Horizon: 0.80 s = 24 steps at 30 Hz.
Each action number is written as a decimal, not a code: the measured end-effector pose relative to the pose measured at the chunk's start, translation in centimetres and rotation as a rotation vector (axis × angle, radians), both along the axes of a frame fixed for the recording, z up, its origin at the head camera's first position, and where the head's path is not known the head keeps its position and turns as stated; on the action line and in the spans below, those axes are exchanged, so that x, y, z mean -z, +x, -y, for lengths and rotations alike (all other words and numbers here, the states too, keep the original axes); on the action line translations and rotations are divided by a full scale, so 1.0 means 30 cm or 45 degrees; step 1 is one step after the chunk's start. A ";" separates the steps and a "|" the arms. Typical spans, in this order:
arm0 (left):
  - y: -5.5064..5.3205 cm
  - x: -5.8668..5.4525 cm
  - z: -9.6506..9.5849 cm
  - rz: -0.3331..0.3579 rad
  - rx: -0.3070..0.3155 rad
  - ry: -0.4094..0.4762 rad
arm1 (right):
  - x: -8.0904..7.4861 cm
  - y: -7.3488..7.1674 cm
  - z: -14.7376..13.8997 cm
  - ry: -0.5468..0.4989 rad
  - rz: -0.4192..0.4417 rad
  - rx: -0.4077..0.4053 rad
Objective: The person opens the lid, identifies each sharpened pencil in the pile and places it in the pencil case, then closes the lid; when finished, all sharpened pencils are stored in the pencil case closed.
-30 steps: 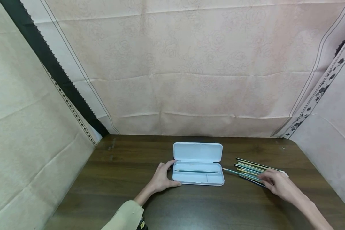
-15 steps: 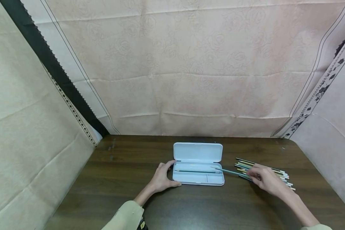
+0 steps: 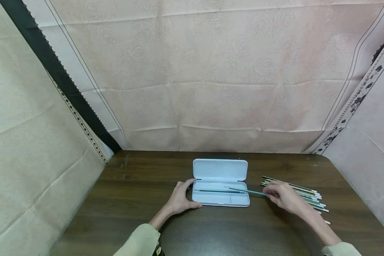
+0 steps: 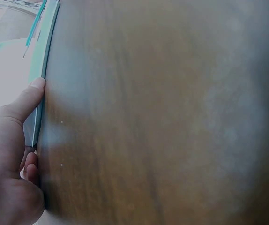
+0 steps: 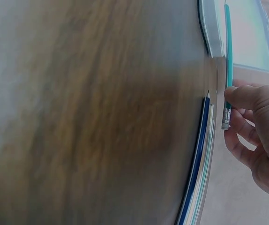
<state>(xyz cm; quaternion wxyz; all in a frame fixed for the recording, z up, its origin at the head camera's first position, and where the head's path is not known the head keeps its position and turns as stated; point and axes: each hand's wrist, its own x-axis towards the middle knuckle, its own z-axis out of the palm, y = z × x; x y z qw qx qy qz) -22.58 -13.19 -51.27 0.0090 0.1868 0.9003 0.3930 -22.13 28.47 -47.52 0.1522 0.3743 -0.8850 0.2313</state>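
Observation:
A pale blue pencil case point(image 3: 211, 200) lies with its lid up, and a teal pencil point(image 3: 211, 191) rests along its long compartment. My left hand point(image 3: 180, 198) grips the case's left end, thumb at the front edge and fingers toward the back. Between thumb and fingers, my right hand point(image 3: 284, 196) pinches another teal pencil point(image 5: 229, 61) near its eraser end. This pencil's tip reaches over the case's right half. The left wrist view has my left thumb point(image 4: 26, 99) pressing the case's edge.
Several pencils point(image 3: 315, 196) in dark, green and teal shades lie in a loose bundle right of the case, partly hidden under my right hand. Brown wooden tabletop point(image 3: 230, 231) surrounds everything. Pale cloth point(image 3: 211, 106) hangs behind and at both sides.
My right hand has moved left from the bundle, drawing the teal pencil out so that its tip passes over the case. The left hand keeps its hold in place.

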 end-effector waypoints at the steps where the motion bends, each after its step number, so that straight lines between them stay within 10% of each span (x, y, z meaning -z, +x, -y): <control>1: 0.000 0.000 0.000 0.000 0.000 0.000 | -0.002 -0.001 0.007 0.006 0.009 0.004; 24: 0.005 -0.006 -0.004 0.002 -0.007 0.002 | -0.025 -0.036 0.163 0.108 0.140 -0.015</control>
